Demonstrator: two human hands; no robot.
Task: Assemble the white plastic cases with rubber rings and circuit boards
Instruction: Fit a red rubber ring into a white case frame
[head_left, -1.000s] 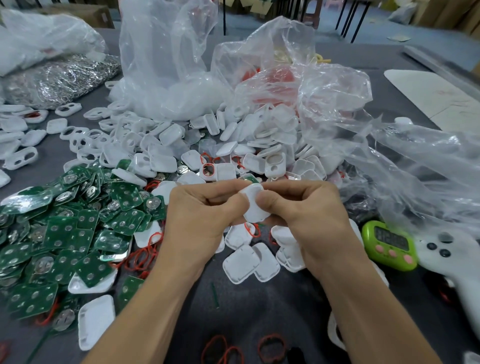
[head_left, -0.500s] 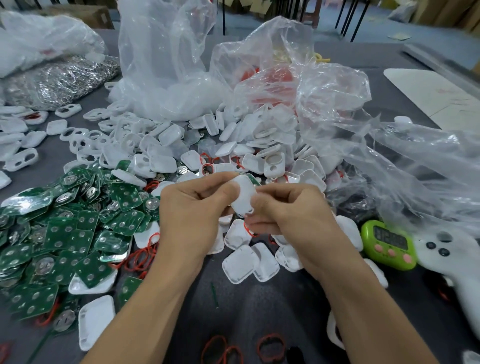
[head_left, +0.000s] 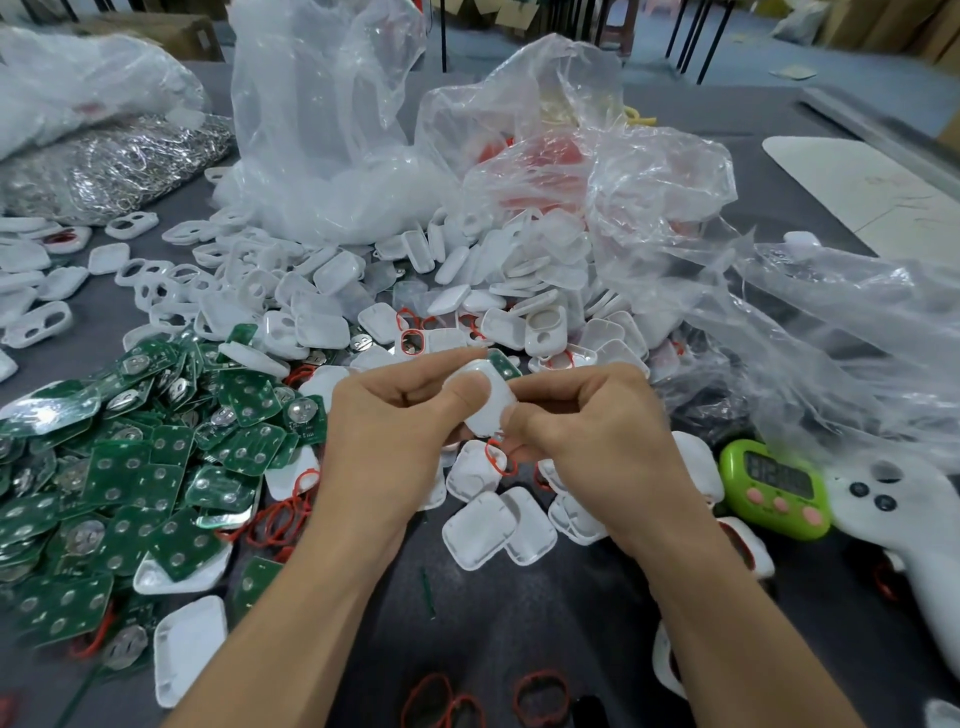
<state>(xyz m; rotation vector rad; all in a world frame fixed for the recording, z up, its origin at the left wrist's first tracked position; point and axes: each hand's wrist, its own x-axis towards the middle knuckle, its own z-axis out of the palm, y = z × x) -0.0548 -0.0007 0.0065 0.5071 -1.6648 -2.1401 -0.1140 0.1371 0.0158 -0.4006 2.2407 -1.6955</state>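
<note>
White plastic case (head_left: 488, 397) is being held above the table (head_left: 519, 613) between both hands, just in front of the heap of loose case shells (head_left: 524, 291).

Change against one second ago:
- The case is no longer presenting its flat face to the camera. It is now tilting, with its upper edge leaning away and its lower right corner pointing down.
- Left hand (head_left: 395, 415) is gripping the case, and its thumb (head_left: 465, 387) is now lying across the broad face and pressing on it.
- Right hand (head_left: 587, 421) is pinching the lower right edge of the case with curled fingers.
- Both hands are sitting slightly higher in the view than before.

Judgement: the halves are probably being squeezed closed, with the grip working round the rim to seat it section by section. The fingers are hiding the seam, so it cannot be told whether a board and a ring are already inside.

Supply is remaining as it was. Circuit boards (head_left: 156, 467) are lying heaped to the left, rubber rings (head_left: 280, 514) are lying loose beside them, and one red ring (head_left: 498, 457) is resting on a shell just below the hands.

Consequence: this unit appears to be nearing closure, and many shells are waiting for assembly.
</note>
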